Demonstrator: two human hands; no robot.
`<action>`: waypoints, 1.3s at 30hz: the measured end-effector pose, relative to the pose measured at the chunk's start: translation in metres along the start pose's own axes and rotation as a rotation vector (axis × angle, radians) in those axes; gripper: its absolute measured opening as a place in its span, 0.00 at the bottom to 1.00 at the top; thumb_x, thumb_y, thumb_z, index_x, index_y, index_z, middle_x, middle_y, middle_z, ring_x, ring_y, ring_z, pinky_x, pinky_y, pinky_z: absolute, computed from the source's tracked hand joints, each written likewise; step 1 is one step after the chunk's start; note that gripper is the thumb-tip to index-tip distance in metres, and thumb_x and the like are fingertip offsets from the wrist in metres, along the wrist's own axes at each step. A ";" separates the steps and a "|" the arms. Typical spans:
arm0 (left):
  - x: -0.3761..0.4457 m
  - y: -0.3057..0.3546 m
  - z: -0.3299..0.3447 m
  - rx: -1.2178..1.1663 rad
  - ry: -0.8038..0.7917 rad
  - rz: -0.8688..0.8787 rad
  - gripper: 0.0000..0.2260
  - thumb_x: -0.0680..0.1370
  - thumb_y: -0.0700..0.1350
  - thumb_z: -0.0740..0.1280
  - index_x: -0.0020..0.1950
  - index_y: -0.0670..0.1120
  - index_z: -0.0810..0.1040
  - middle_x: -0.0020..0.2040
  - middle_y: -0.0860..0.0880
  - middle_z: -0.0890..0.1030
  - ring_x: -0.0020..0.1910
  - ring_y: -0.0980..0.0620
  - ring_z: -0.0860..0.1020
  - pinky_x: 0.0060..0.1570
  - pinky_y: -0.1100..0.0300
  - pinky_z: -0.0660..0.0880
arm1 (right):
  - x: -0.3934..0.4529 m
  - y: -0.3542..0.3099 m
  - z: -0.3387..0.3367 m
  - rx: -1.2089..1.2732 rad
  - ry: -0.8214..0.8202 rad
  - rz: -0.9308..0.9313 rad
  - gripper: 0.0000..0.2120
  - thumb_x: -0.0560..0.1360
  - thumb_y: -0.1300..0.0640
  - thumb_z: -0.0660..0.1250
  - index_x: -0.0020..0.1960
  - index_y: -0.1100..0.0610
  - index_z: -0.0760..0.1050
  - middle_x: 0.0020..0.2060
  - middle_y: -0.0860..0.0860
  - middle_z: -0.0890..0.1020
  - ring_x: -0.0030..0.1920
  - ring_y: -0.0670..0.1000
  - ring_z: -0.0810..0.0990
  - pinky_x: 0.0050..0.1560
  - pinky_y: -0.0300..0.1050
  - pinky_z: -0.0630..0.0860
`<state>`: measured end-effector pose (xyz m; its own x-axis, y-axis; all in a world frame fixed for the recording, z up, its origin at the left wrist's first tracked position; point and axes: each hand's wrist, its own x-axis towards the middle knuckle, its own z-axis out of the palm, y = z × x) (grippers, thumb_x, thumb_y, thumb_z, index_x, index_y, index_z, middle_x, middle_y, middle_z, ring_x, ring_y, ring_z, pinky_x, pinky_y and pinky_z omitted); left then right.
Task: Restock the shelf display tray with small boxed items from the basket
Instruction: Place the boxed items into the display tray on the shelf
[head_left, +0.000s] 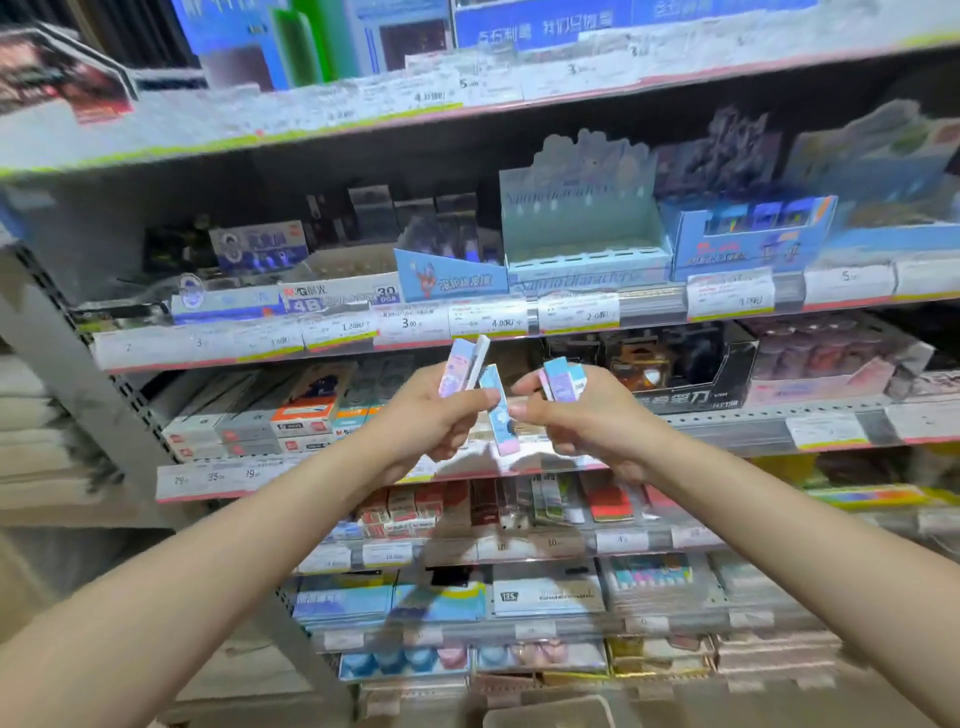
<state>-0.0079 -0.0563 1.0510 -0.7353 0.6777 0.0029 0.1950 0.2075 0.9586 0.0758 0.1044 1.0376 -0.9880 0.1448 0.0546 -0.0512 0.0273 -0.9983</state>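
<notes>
While both hands hover below the empty display tray (587, 244), left hand (431, 421) grips two small boxes (464, 370); a third box (497, 410) is pinched between both hands' fingers (524, 411). Right hand (587, 415) clutches several more (563, 381). Best to pass one box at a time, then lift it up-right to the tray. Basket (550, 713) cut off below; box print blurred.

You are holding glossy pastel pink-and-blue cardboard boxes (497, 410); matt pale-blue cardboard display tray (582, 228) is sitting on grey perforated metal shelving (727, 418).

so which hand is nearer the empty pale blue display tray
Right. The right hand is almost straight below the display tray; the left hand is lower and further left.
</notes>
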 end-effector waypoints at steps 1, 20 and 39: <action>0.001 0.003 0.002 -0.025 0.005 0.000 0.15 0.78 0.41 0.64 0.34 0.48 0.63 0.21 0.54 0.62 0.20 0.55 0.60 0.23 0.66 0.54 | -0.002 -0.003 -0.001 -0.010 0.006 0.000 0.07 0.68 0.62 0.72 0.43 0.59 0.75 0.21 0.46 0.76 0.21 0.45 0.64 0.23 0.36 0.61; 0.078 0.056 0.033 -0.289 0.150 0.144 0.06 0.77 0.43 0.64 0.46 0.41 0.71 0.20 0.54 0.61 0.18 0.57 0.57 0.21 0.68 0.55 | 0.063 -0.064 -0.076 -0.138 0.340 -0.439 0.07 0.69 0.61 0.71 0.38 0.51 0.75 0.26 0.48 0.76 0.22 0.41 0.69 0.29 0.38 0.66; 0.125 0.095 -0.026 1.447 0.217 0.550 0.16 0.69 0.41 0.65 0.55 0.49 0.80 0.58 0.47 0.81 0.46 0.42 0.82 0.37 0.53 0.78 | 0.179 -0.142 -0.118 -1.109 -0.039 -0.672 0.14 0.68 0.57 0.71 0.31 0.57 0.67 0.34 0.53 0.72 0.41 0.54 0.73 0.35 0.47 0.56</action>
<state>-0.0978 0.0300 1.1496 -0.4179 0.8108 0.4098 0.8022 0.5410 -0.2524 -0.0761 0.2434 1.1911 -0.8209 -0.2448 0.5160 -0.4062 0.8853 -0.2262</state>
